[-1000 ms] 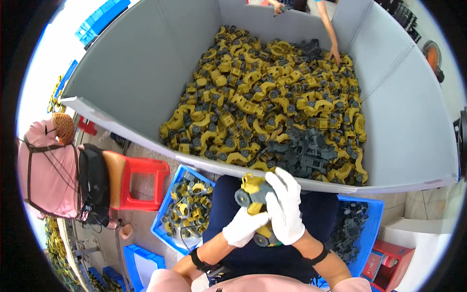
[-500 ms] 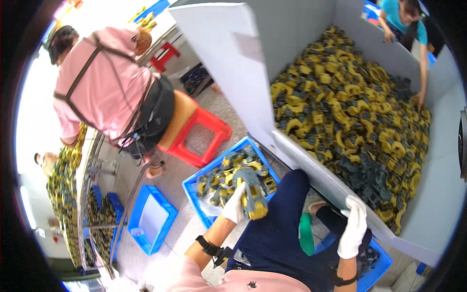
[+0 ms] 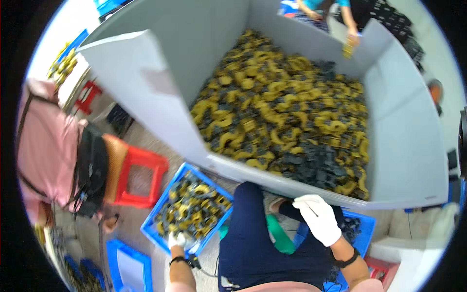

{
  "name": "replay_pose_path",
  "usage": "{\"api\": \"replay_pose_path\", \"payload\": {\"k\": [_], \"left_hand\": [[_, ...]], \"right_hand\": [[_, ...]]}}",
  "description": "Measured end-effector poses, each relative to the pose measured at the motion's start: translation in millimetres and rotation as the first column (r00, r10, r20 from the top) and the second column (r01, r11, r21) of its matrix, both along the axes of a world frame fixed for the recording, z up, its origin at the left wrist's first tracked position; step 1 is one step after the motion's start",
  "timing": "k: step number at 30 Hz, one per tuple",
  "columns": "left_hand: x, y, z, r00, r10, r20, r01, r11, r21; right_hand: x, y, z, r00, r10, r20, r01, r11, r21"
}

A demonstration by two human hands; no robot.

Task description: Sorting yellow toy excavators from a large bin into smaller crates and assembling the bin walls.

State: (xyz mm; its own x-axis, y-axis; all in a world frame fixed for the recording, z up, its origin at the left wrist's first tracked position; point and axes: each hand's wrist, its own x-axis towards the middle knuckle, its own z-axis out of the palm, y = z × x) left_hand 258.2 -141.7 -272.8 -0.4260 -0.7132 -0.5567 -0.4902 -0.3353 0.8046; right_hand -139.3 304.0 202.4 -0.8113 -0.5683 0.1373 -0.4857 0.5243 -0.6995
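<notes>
My left hand [image 3: 177, 240], in a white glove, is at the near edge of a blue crate [image 3: 152, 232] full of yellow and grey plastic parts [image 3: 189, 207]. Its fingertips look apart, and I see no part held clear of the pile. My right hand [image 3: 319, 221], also gloved in white, is raised above my right thigh, close to the low front wall of a large grey bin [image 3: 292, 182]. Its fingers are pressed together; whatever may be between them is hidden. Behind that wall lies a big heap of yellow and grey parts [image 3: 272, 107], with a patch of plain dark grey pieces [image 3: 318, 163].
A second blue crate [image 3: 362, 238] with small dark pieces stands beside my right leg. At the left are a red stool [image 3: 146, 177], a seated person in pink [image 3: 51, 141] and another blue crate [image 3: 114, 265]. Across the bin, a co-worker's hand [image 3: 352, 38] holds a yellow part.
The view has swung right. My left hand has lowered to the crate, and the yellow and grey part it held is no longer seen in it. My right hand stays raised.
</notes>
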Motion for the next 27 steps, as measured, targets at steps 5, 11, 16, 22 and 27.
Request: {"api": "replay_pose_path", "payload": {"k": [5,11,16,22,27], "left_hand": [[-104,34,26,0.706,0.667,0.238,-0.666,0.513,0.542],[-202,105,174,0.955,0.252,-0.155,-0.153,0.868,0.472],[-282,183,313,0.913,-0.361,-0.190,0.382,0.920,0.085],[-354,261,345,0.600,-0.778,0.186,0.678,0.371,-0.634],[-369,260,331,0.618,-0.748,0.240,0.667,0.338,-0.663]], "right_hand": [[-75,62,9,0.937,0.015,-0.348,0.082,0.962,0.262],[-202,74,-41,0.970,-0.049,0.240,-0.158,0.622,0.767],[-255,3,-96,0.853,0.064,0.518,-0.501,0.379,0.778],[-248,-63,-197,0.755,0.284,0.592,-0.636,0.540,0.551],[-226,-101,-250,0.784,0.379,0.491,-0.615,0.580,0.534]]}}
